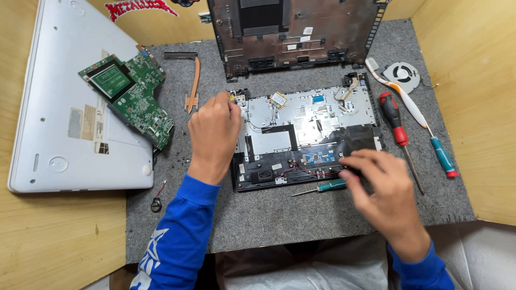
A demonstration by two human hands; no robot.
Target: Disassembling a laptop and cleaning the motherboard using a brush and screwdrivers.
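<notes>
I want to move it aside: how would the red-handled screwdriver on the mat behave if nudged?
The red-handled screwdriver has a rounded handle, so it would probably roll, though the gray felt mat may slow it. It looks stiff and handle-heavy. The toothbrush beside it would likely get bumped.

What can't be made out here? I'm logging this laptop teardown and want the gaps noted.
Head view only:
- Left hand covers the top-left corner of the opened black and silver laptop base; its fingertips are hidden.
- Right hand is motion-blurred and hides the base's lower right edge.
- The dark plastic laptop shell is cut off by the top edge.
- Parts on the green circuit board are too small.
</notes>
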